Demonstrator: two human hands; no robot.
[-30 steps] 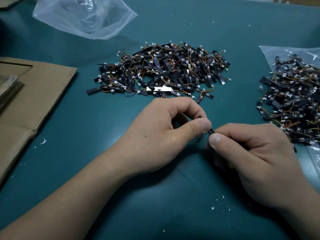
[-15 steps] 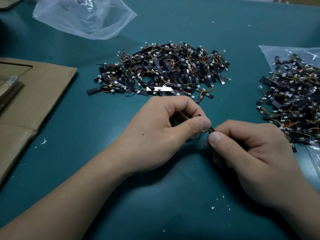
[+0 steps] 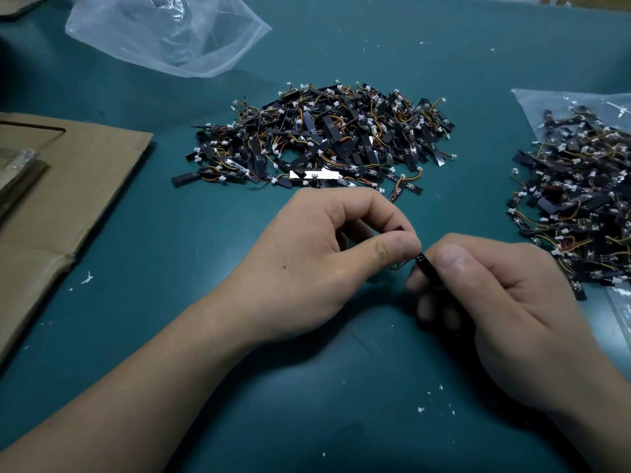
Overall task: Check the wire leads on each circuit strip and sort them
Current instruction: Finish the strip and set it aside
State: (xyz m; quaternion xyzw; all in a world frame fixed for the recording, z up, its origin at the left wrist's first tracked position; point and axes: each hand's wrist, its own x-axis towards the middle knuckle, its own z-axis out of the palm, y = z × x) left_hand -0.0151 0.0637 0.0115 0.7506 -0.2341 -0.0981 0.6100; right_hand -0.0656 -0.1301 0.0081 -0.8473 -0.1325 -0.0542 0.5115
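Observation:
A small black circuit strip (image 3: 424,266) is held between both hands low over the teal table. My right hand (image 3: 505,302) pinches the strip's body between thumb and fingers. My left hand (image 3: 327,264) pinches its thin wire leads (image 3: 397,266) between thumb and forefinger, and a dark end shows above that thumb. A large pile of black strips with orange and yellow leads and white plugs (image 3: 324,138) lies behind the hands. A second pile of strips (image 3: 577,196) lies on a clear bag at the right.
A crumpled clear plastic bag (image 3: 164,32) lies at the back left. Flattened brown cardboard (image 3: 68,186) covers the left side. Small white crumbs (image 3: 421,409) dot the teal table (image 3: 170,268) near the front.
The hands stay almost in place. My left fingers have shifted slightly on the leads, and a dark end of the piece now shows above my left thumb.

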